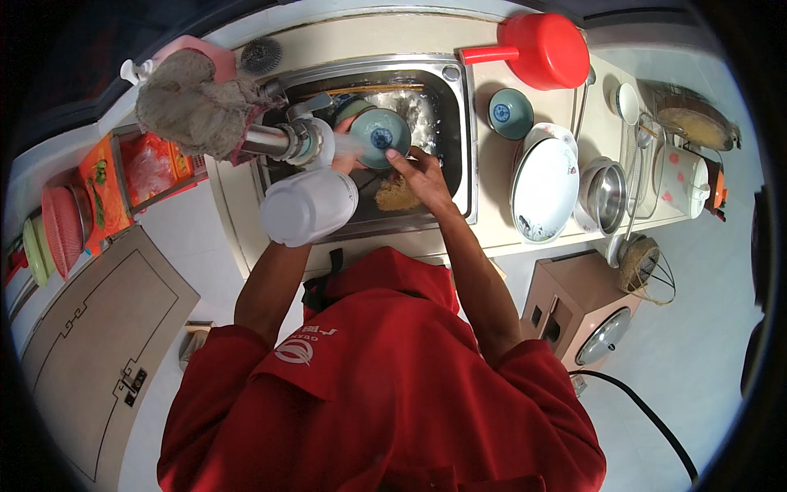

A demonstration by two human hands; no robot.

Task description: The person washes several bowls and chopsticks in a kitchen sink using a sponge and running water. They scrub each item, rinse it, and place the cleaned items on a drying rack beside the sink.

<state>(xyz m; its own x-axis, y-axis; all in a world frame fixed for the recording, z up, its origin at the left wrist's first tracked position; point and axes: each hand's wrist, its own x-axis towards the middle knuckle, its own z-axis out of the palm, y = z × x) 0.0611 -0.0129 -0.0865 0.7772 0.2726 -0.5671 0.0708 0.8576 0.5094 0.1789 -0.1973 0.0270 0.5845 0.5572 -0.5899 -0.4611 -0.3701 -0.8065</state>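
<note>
Over the stainless steel sink [472, 184], both hands hold a blue-green bowl [390, 120] with a dark blue motif inside. My right hand [427, 181] grips its near right rim, thumb on the inside. Partly hidden by the faucet [307, 142] and its white filter housing [310, 206], my left hand [345, 150] holds the bowl's left side. Water runs from the faucet towards the bowl. Another greenish bowl [353, 109] shows behind it. A yellowish-brown scrubbing pad [396, 194] lies in the sink below my right hand, and chopsticks [393, 88] lie near the far edge.
Right of the sink are a red plastic ladle [544, 52], a blue-green bowl [511, 114], an oval white plate [545, 189] and steel bowls [607, 197]. A grey rag [197, 107] hangs over the faucet pipe. A dark scouring pad [262, 55] sits at the back left.
</note>
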